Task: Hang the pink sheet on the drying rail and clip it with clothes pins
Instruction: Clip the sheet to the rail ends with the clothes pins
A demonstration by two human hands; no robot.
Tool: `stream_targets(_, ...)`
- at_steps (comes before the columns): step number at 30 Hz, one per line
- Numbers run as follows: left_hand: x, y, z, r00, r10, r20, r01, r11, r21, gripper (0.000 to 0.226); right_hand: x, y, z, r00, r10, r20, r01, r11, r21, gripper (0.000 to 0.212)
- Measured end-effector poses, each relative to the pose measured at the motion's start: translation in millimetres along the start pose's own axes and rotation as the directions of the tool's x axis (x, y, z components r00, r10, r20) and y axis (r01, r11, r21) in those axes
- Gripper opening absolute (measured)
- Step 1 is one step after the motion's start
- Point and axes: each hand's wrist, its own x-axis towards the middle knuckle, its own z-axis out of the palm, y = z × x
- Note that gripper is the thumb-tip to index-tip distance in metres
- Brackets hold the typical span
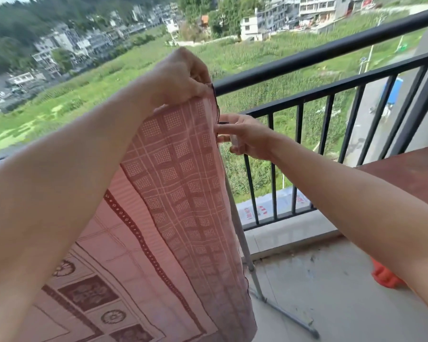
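**Both hands on pink sheet edge at balcony rack**

Forearms fill the lower left and lower right of the frame, nearest the camera, both bare. Pink sheet (178, 193) hangs down frame centre to the bottom left, checked weave on the upper part, darker border bands and medallion print lower down. Left hand (181, 75) at upper centre, grip closed, pinching the sheet's top corner from above. Right hand (247, 137) just right of the sheet's dark-stitched side edge, fingers pinched onto that edge; a small whitish thing sits in the palm, likely a clothes pin (235, 141), too blurred to confirm. Drying rail itself is hidden behind the cloth; only a grey metal rack leg (247, 257) shows, running from under the sheet down to the floor (331, 292) at lower right. Orange plastic object (386, 275) on the floor by the right forearm. Reddish-brown desk (410, 174) at right edge. Beyond, black balcony railing (331, 53) crosses the upper right; green fields and buildings far behind.
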Motion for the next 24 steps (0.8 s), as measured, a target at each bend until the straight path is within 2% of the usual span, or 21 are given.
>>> stream_targets(2, 0.7, 0.9, 0.4, 0.999, 0.009, -0.036, -0.01, 0.999, -0.05, 0.01, 4.6, 2.5, -4.1, 0.999, -0.032, 0.006, 0.031, 0.998, 0.049, 0.013)
stream_targets(3, 1.8, 1.7, 0.7, 0.998, 0.018, -0.053, -0.021, 0.998, -0.063, 0.009, 5.6, 3.6, -7.8, 0.998, -0.044, -0.037, 0.046, 0.998, 0.053, 0.012)
stream_targets(6, 5.9, 6.4, 2.6, 0.998, 0.036, -0.046, -0.037, 0.999, -0.032, 0.01, 4.3, 9.7, -17.0, 0.981, -0.109, -0.158, 0.105, 0.994, -0.038, 0.017)
stream_targets(9, 10.4, 12.4, -1.0, 0.987, -0.024, 0.159, 0.025, 1.0, -0.003, 0.027, -3.1, 15.9, -12.9, 0.971, -0.155, -0.183, 0.149, 0.988, -0.046, 0.021)
stream_targets(11, 14.2, 15.8, -2.4, 0.96, -0.06, 0.273, 0.022, 0.99, 0.139, 0.034, -8.7, 17.5, -7.1, 0.973, -0.155, -0.172, 0.153, 0.988, -0.024, 0.022)
stream_targets(13, 20.4, 17.9, 1.1, 0.966, -0.036, 0.257, -0.024, 0.974, 0.226, 0.021, -12.2, 18.2, -1.0, 0.98, -0.133, -0.146, 0.128, 0.991, -0.039, 0.025)
stream_targets(15, 23.9, 19.5, 5.6, 0.982, 0.011, 0.191, -0.057, 0.97, 0.237, 0.012, -10.9, 20.3, 7.1, 0.975, -0.157, -0.157, 0.143, 0.985, -0.099, 0.042)
stream_targets(18, 25.1, 17.7, 10.2, 0.99, 0.031, 0.135, -0.059, 0.977, 0.206, 0.014, -8.9, 24.8, 15.7, 0.921, -0.291, -0.26, 0.241, 0.948, -0.207, 0.036)
stream_targets(21, 24.0, 17.6, 6.2, 0.976, -0.004, 0.22, -0.042, 0.977, 0.208, 0.024, -10.7, 29.3, 14.8, 0.897, -0.354, -0.265, 0.3, 0.927, -0.225, 0.034)
stream_targets(24, 21.4, 22.1, 1.8, 0.927, -0.116, 0.357, -0.015, 0.938, 0.345, 0.046, -14.0, 30.6, 13.7, 0.886, -0.369, -0.282, 0.3, 0.918, -0.259, 0.034)
